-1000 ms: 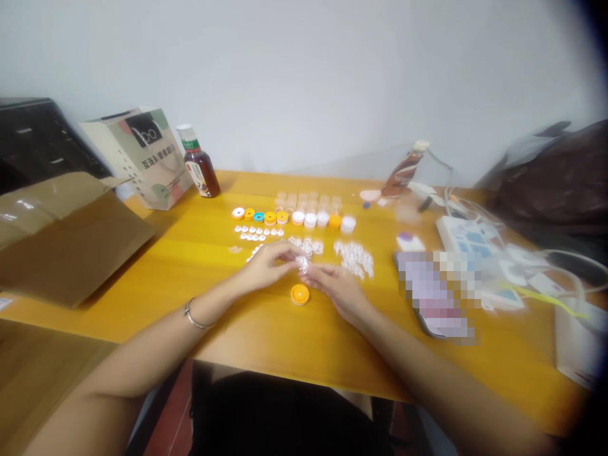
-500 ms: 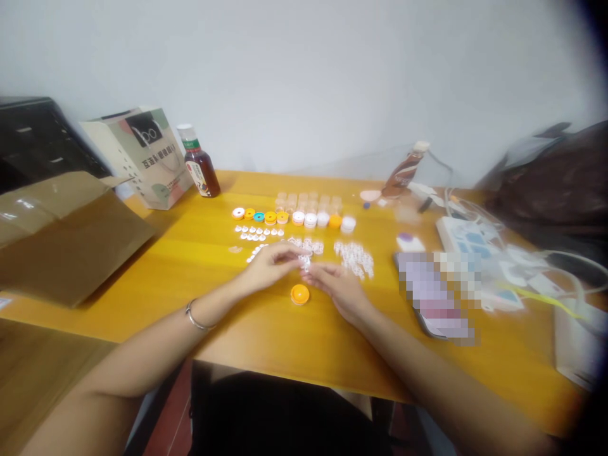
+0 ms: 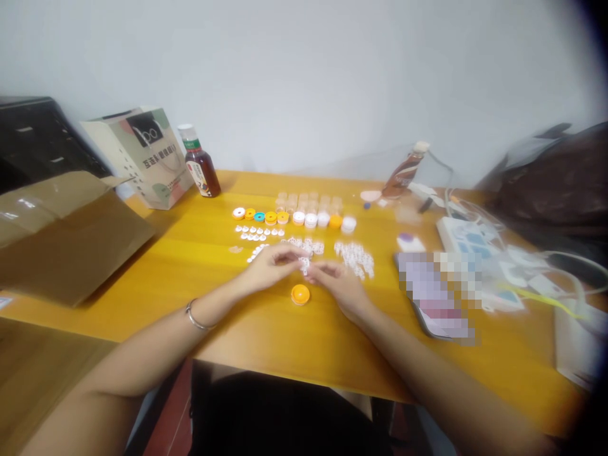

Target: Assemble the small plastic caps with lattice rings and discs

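- White part (image 3: 304,264) sits up between both sets of fingertips, over the counter (image 3: 266,329).
- Left hand (image 3: 268,267): narrow pinch, white part in it, coming in from the left.
- Right hand (image 3: 339,289): fingers drawn in narrow at the part's near right edge. Can't tell if it grips or just touches.
- Part's long axis: too small and blurred to call.
- Orange cap (image 3: 300,294): on the counter, just on the near side of the part, hollow face up. Round, so no long axis to line up.
- Right fingertips look nearer to the cap than the left ones; neither hand touches it.
- White heap (image 3: 357,258): far side of the right hand, right of the part.
- Cap row (image 3: 310,220): farther off, beyond both hands.
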Available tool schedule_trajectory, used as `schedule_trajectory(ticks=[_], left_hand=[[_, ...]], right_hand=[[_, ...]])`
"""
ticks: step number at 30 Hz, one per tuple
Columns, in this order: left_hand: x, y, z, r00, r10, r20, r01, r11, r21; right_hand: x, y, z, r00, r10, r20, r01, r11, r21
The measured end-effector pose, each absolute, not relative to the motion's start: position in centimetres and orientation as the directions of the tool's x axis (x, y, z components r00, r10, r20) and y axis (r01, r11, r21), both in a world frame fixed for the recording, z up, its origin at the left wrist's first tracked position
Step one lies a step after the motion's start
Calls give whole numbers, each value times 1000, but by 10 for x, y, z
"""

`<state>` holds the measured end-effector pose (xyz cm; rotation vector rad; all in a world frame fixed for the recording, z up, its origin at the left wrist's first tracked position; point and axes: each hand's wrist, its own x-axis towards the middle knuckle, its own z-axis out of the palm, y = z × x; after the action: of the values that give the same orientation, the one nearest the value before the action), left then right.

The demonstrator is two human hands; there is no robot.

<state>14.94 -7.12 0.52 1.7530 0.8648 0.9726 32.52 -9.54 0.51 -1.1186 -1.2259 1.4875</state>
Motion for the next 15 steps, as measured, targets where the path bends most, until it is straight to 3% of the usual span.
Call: schedule_trajectory(ticks=[8, 15], left_hand=[[152, -72, 4, 415, 884, 216, 38, -254, 967], [150, -69, 1, 381, 920, 89, 174, -166, 971]], right_hand=[[327, -94, 5, -206, 977, -48, -10, -51, -999], [328, -94, 2, -196, 980, -28, 31, -23, -999]])
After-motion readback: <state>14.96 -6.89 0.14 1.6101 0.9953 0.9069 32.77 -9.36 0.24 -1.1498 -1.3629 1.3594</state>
